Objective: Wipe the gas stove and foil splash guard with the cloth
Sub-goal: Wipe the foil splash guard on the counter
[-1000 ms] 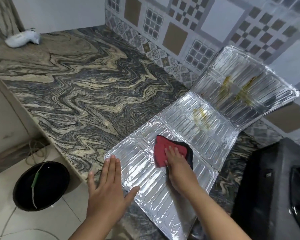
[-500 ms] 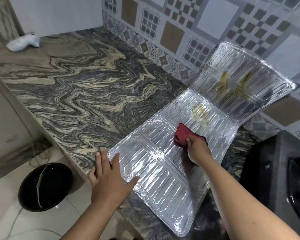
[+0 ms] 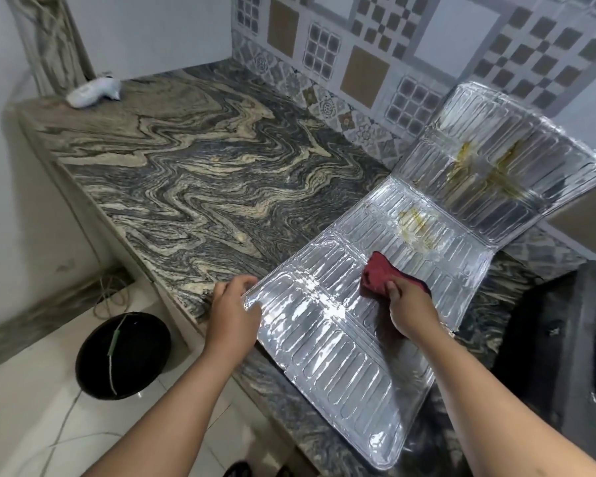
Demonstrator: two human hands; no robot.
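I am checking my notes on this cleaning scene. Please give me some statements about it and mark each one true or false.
1. The right hand holds a red cloth on the foil splash guard. True.
2. The left hand rests flat on the floor. False: it grips the guard's left edge.
3. Yellow stains remain on the guard. True.
4. The black bin stands on the countertop. False: it stands on the floor.

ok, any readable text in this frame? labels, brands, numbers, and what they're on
None readable.
Foil splash guard: embossed ribs and yellow stains only, no print.
Red cloth: no tag visible.
Wall tiles: patterns only, no lettering.
White object at the far end of the countertop: too small and blurred to tell.
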